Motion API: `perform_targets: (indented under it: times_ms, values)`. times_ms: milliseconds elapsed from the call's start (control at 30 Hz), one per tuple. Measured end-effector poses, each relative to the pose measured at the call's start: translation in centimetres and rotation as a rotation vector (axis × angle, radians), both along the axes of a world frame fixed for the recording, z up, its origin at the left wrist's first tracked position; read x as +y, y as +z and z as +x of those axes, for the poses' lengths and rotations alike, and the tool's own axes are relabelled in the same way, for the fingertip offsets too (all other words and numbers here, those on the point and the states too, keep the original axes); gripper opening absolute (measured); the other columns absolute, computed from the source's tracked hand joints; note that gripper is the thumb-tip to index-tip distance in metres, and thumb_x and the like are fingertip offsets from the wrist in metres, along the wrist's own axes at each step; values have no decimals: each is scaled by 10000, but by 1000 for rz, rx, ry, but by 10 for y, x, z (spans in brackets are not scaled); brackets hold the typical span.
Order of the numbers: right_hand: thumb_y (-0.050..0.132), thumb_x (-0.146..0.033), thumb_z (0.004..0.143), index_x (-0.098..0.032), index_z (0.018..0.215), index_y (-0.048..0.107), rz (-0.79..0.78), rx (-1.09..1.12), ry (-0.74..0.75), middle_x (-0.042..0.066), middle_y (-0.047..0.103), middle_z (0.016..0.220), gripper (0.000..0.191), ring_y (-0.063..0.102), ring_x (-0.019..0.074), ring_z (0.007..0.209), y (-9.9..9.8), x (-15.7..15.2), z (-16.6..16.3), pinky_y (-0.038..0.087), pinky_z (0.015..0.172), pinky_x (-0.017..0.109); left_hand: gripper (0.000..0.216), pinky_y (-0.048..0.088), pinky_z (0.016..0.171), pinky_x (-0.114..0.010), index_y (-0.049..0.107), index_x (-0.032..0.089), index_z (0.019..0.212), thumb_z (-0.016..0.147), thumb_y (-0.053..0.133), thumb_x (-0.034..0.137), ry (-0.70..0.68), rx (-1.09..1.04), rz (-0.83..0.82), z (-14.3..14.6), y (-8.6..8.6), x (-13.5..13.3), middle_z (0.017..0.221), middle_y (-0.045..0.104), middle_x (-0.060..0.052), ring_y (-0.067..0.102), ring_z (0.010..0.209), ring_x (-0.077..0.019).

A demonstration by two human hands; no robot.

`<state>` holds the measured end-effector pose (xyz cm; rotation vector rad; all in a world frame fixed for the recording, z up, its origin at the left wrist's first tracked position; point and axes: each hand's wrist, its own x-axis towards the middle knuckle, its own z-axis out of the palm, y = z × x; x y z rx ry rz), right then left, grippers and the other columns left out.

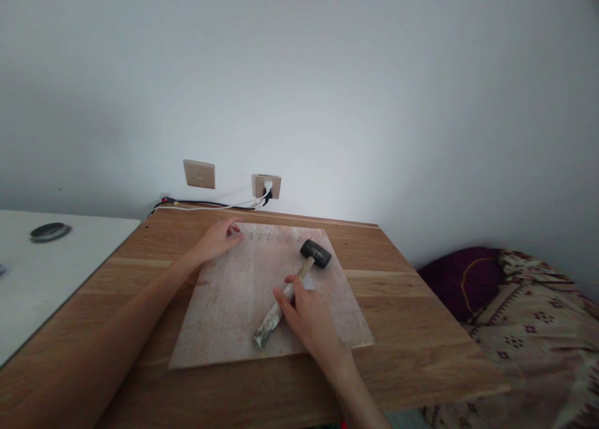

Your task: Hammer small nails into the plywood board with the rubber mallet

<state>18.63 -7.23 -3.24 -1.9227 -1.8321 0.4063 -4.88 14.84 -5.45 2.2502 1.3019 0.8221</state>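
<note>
A flat wooden board (229, 304) lies on the wooden tabletop, with a row of small nails (266, 235) along its far edge. At the board's far left corner rests my left hand (219, 238), its thumb and fingers slightly apart; I see nothing held in it. A mallet with a black head (316, 254) and a pale, paint-worn handle (270, 324) lies slantwise over the board, its head toward the far right. My right hand (309, 313) is closed around the middle of that handle, thumb on the left side.
Behind the table (412, 316), cables (201, 205) run along the wall to a socket (261, 185) beside a blank plate (199, 174). To the left, a white table (84, 248) carries a dark round object (49, 231). Patterned fabric (533, 329) and a purple cushion (453, 279) lie at right.
</note>
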Motion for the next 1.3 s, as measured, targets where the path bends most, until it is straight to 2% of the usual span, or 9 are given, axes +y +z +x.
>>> perform_targets:
  times_ms: [100,200,367,533,667,800,967,1133,1300]
  values:
    - [469,-416,1090,-164,1337,640,158,23,14,102,761,885,392,740,270,793,-7,-11,9,543,719,356,475,523,1044,-481,694,173,1162,865,636,540,72,160,87,-16,2,6,1198,691,-162,668,1135,-339]
    - [466,-352,1088,-194,1329,636,359,-6,-1,145,746,1155,335,715,292,1081,-19,-32,29,572,925,434,410,505,1071,-485,726,166,1020,887,598,532,95,314,78,-29,5,12,1133,701,-172,662,1135,-351]
    - [521,-314,1066,-238,1374,628,379,-231,12,120,736,1296,335,598,354,1342,-36,-66,53,487,1080,559,347,506,1062,-473,715,203,745,904,561,471,-6,446,71,-22,9,12,963,742,-162,669,1120,-358]
    - [540,-299,1063,-240,1311,666,361,-334,-22,100,749,1292,285,579,359,1367,-34,-70,57,391,1156,586,360,456,1074,-640,750,180,837,907,581,490,135,530,95,-2,14,-4,1354,666,-212,556,1315,-472]
    - [536,-300,1066,-221,1249,686,383,-384,-48,97,761,1266,249,572,352,1368,-32,-69,80,351,1183,575,312,425,1113,-658,766,159,912,919,564,397,97,511,22,16,13,-11,1519,559,-219,528,1376,-464]
    - [481,-357,1086,-217,1199,692,405,-430,-115,111,772,1203,277,602,348,1323,-35,-74,122,370,1153,556,298,418,1161,-600,773,167,939,922,556,372,-1,436,15,53,9,-16,1515,569,-203,526,1408,-403]
    - [388,-446,1100,-200,1145,706,426,-533,-249,144,773,1157,404,646,347,1244,-41,-80,187,423,1069,517,322,413,1150,-651,767,164,1053,939,559,380,-71,368,59,129,4,-31,1570,521,-204,492,1431,-444]
    - [358,-448,1081,-178,1129,708,343,-579,-367,162,775,1151,445,657,357,1230,-42,-81,243,445,1052,516,481,334,1233,-611,660,148,1361,1006,492,426,-130,368,3,197,7,-46,1696,347,-209,329,1558,-432]
    - [343,-485,1065,-185,1255,654,302,-496,-451,154,751,1236,472,647,335,1269,-42,-89,276,458,1093,510,520,240,1208,-759,551,212,1487,1049,435,469,-117,391,-2,222,9,-61,1718,303,-192,238,1597,-432]
